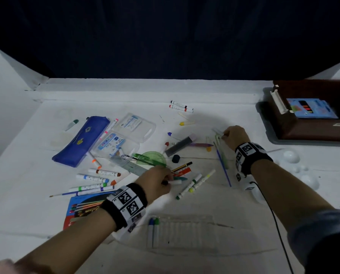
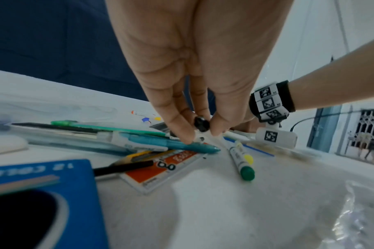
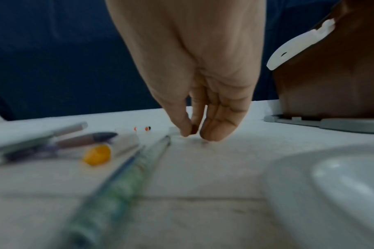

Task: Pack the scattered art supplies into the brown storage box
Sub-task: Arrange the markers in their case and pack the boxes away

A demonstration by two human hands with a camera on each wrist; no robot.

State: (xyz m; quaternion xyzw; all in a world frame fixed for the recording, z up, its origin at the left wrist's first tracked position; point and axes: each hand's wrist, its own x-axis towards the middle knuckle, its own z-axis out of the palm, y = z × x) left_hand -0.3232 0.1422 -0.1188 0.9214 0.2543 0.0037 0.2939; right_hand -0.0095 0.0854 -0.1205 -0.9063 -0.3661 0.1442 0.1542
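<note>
The brown storage box (image 1: 313, 125) is cut off by the right edge of the head view, its far side hidden. In the right wrist view the green pen (image 3: 118, 185) is blurred. Whether the right hand (image 1: 235, 136) pinches anything cannot be told.

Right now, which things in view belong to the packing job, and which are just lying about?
Belongs to the job:
brown storage box
white marker, pinched by left hand
green ruler, near right hand
blue pencil pouch
green protractor

Just lying about:
white cloth covering the table
grey lid under the box
</note>
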